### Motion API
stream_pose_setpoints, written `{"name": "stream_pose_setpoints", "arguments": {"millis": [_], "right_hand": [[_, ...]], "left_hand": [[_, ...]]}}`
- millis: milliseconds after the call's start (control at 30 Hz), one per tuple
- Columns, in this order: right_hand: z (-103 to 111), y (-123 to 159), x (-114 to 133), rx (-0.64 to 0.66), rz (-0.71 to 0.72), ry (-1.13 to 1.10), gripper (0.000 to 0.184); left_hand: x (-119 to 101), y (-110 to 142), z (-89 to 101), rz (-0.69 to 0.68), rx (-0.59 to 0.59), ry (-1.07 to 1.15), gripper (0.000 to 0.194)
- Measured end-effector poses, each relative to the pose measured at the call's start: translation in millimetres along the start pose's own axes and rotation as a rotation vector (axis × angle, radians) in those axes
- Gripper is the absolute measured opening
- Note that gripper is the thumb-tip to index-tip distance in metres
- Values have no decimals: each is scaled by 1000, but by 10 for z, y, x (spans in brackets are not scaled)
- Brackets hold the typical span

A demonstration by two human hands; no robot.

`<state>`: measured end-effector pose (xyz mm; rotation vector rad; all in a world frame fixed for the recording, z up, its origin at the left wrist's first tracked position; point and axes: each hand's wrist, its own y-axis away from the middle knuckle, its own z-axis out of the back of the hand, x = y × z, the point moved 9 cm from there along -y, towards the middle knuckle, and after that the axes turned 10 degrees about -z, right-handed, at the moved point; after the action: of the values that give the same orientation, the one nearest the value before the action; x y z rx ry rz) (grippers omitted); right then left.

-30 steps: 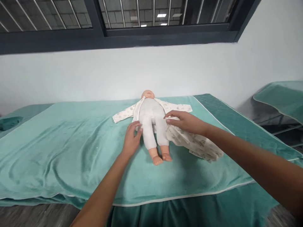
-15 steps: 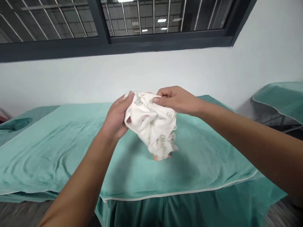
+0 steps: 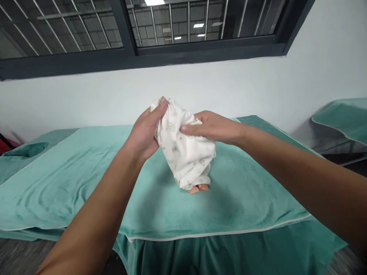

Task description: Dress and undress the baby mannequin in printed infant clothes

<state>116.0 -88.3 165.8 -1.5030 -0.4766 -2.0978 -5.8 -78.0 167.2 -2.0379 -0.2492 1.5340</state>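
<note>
A small white baby garment [image 3: 186, 152] with a printed pattern is bunched up in the air between both my hands. My left hand [image 3: 145, 131] grips its upper left edge with thumb and fingers closed. My right hand [image 3: 212, 128] pinches the cloth from the right. Behind and below the garment lies a baby doll; only its two bare feet [image 3: 198, 188] show, the rest is hidden by the cloth. The doll rests on a teal towel [image 3: 86, 183] spread over a table.
The towel has a white piped edge [image 3: 218, 233] near me, over a darker teal cover. A white wall and a dark-framed window are behind. Another teal-covered table [image 3: 344, 118] stands at the right. A crumpled teal cloth [image 3: 27, 149] lies far left.
A second ago my hands were down at the doll and the garment lay beside it. I have lifted the garment and bunched it in both hands, now raised slightly higher.
</note>
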Motion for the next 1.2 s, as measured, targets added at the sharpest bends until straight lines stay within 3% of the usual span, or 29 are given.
{"name": "stream_pose_setpoints", "arguments": {"millis": [133, 233, 400, 500, 567, 667, 767, 833, 900, 967, 1033, 1100, 1200], "right_hand": [[293, -59, 69, -263, 194, -215, 58], [400, -97, -2, -295, 202, -247, 62], [264, -57, -148, -83, 57, -117, 56], [93, -17, -113, 65, 27, -46, 53], [73, -35, -40, 57, 53, -60, 49], [233, -89, 106, -123, 171, -167, 44], [405, -95, 174, -274, 269, -252, 45], [412, -105, 152, -237, 263, -269, 47], [357, -104, 98, -123, 222, -261, 48], [288, -93, 7, -26, 135, -184, 47], [249, -86, -79, -6, 45, -68, 44], [238, -94, -68, -54, 41, -17, 42], [264, -123, 99, -201, 187, -121, 45]], "left_hand": [[189, 152, -187, 159, 229, -71, 46], [230, 235, -216, 201, 330, -135, 43], [-2, 101, -53, -4, 102, -172, 33], [-51, 52, -39, -32, 52, -207, 32], [-64, 40, -46, -20, 64, -217, 39], [-3, 92, -155, 111, 259, -234, 57], [2, 165, -234, 176, 432, -229, 53], [-64, 119, -169, 110, 364, -217, 42], [-134, 44, -36, 15, 196, -189, 37], [-188, -2, 83, -79, 34, -144, 33], [-209, -16, 123, -139, -39, -114, 30], [-202, -15, 89, -157, -29, -111, 30], [-109, 20, -53, -84, 105, -150, 37]]}}
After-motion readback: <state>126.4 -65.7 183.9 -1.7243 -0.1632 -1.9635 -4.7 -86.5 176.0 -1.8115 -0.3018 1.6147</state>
